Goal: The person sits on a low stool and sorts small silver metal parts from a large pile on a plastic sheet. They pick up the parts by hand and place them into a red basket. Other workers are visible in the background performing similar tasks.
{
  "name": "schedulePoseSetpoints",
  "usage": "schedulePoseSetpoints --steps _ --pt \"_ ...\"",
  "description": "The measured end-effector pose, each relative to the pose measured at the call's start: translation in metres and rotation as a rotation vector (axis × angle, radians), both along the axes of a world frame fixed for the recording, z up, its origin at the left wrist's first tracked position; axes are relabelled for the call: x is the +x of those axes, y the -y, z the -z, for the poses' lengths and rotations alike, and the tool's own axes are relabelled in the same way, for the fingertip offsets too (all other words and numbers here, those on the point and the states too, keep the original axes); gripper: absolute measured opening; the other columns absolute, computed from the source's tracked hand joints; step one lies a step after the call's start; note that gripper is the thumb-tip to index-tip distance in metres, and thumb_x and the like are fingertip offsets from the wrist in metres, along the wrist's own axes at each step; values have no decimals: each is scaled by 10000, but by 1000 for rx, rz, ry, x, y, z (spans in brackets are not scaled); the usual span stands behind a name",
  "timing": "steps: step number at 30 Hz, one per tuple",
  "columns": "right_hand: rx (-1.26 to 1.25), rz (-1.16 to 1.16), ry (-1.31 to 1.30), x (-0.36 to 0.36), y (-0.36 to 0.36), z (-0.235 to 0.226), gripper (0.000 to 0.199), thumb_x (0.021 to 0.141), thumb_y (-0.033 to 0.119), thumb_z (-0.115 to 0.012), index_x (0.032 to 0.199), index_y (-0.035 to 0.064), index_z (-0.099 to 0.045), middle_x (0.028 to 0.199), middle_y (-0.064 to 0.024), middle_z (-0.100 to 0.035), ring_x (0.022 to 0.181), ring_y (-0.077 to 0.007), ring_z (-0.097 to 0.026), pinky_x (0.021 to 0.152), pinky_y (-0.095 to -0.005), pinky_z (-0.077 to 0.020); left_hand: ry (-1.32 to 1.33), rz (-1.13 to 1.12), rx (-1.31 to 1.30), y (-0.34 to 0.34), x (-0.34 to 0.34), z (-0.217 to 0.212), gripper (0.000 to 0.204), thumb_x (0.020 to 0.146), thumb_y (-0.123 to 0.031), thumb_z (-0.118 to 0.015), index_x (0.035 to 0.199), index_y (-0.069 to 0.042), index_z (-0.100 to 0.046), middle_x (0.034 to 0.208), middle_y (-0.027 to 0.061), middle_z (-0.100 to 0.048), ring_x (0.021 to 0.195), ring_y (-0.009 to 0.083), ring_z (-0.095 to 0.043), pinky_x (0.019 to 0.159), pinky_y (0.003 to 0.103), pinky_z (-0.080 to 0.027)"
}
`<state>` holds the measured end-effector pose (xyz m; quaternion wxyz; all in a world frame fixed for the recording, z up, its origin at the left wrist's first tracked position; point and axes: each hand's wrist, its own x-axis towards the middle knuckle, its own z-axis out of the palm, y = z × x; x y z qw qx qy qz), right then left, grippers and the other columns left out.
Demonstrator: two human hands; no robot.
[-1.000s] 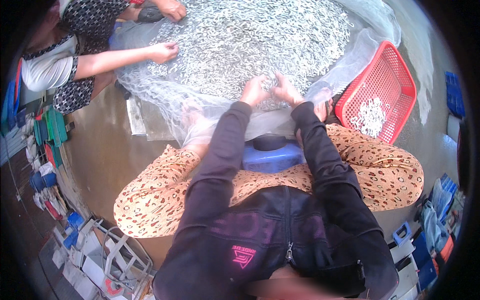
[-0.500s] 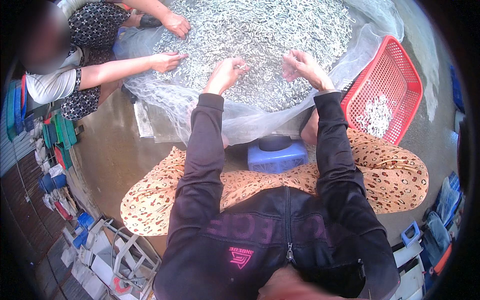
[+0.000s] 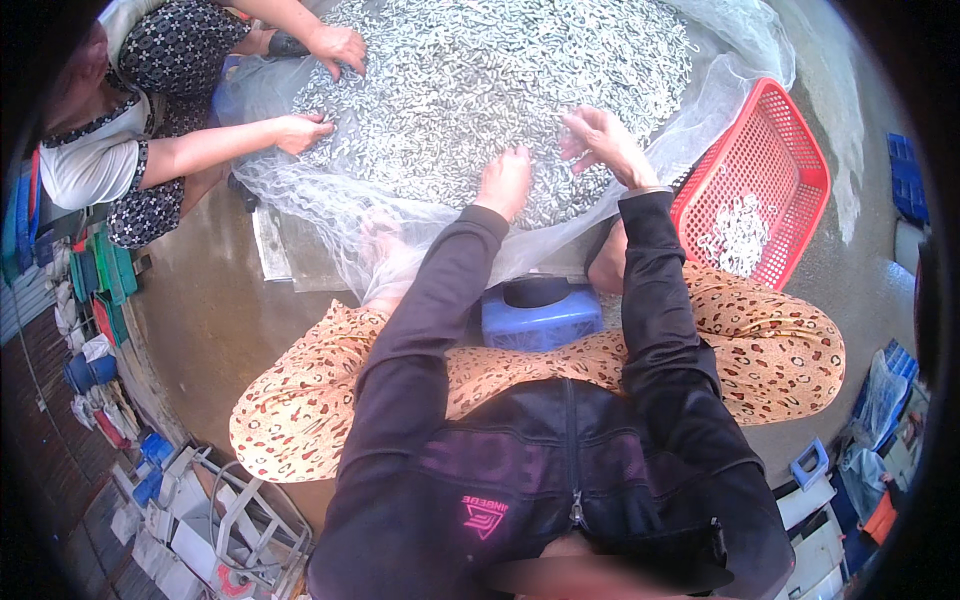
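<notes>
A wide heap of small curled silvery-white pieces, like tiny fish [image 3: 430, 110], is spread over pale mesh netting [image 3: 340, 220] in front of me. My left hand [image 3: 505, 183] reaches onto the near part of the heap, its fingers curled together; anything between the fingertips is hidden. To its right, my right hand [image 3: 605, 145] hovers over the heap with fingers apart and bent, nothing visible in them. A red perforated basket [image 3: 800, 180] stands tilted at the right of the netting, with a small clump of white pieces [image 3: 740, 235] in its near end.
Across to the left, another person's hands [image 3: 300, 132] work at the heap's left edge. A blue plastic stool [image 3: 540, 318] sits between my legs. Wet concrete floor [image 3: 205, 330] surrounds us. Crates [image 3: 115, 265] and a white metal frame [image 3: 250, 520] stand behind on the left.
My left hand has moved right and nearer to me, closer to my right hand. My right hand stays almost in place, its fingers a little more spread. The other person's hands shifted slightly left.
</notes>
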<state>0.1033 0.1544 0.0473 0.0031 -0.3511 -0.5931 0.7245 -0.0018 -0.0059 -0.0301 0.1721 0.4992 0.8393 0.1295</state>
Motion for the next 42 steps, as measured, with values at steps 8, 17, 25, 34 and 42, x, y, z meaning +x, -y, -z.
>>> schedulePoseSetpoints --steps 8,17,25,34,42 --pt "-49 -60 -18 6 -6 22 243 909 262 -562 989 42 -500 745 -86 -619 615 -154 -627 471 -240 -482 681 -280 10 35 -75 -31 153 845 -54 -598 980 14 -623 711 34 -621 640 73 -587 590 227 -495" --pt "-1 -14 -117 0 -1 41 282 820 120 -651 1054 36 -517 782 -44 -626 652 -115 -585 578 -242 -477 1529 -388 542 49 -108 -69 173 860 -43 -556 1029 -8 -569 1016 121 -606 1008 251 -602 778 336 -539" --pt "978 -149 231 -4 59 90 370 701 114 -682 1036 71 -530 813 -162 -611 813 -341 -608 737 -442 -472 1459 -590 599 70 -130 -56 183 772 -107 -593 936 -41 -544 762 25 -529 656 144 -505 591 231 -403" --pt "730 -187 108 -14 60 71 326 905 325 -506 973 40 -650 874 -203 -638 866 -353 -608 759 -447 -463 -109 -284 -170 68 -90 18 338 827 -336 -597 905 -7 -613 838 215 -646 799 375 -632 704 486 -487" --pt "113 277 -265 -17 28 43 431 922 224 -463 1262 -41 -463 1052 -183 -582 833 -276 -595 697 -358 -500 470 -162 46 26 -82 -20 418 892 -397 -526 730 -25 -627 612 125 -573 628 176 -552 621 332 -414"
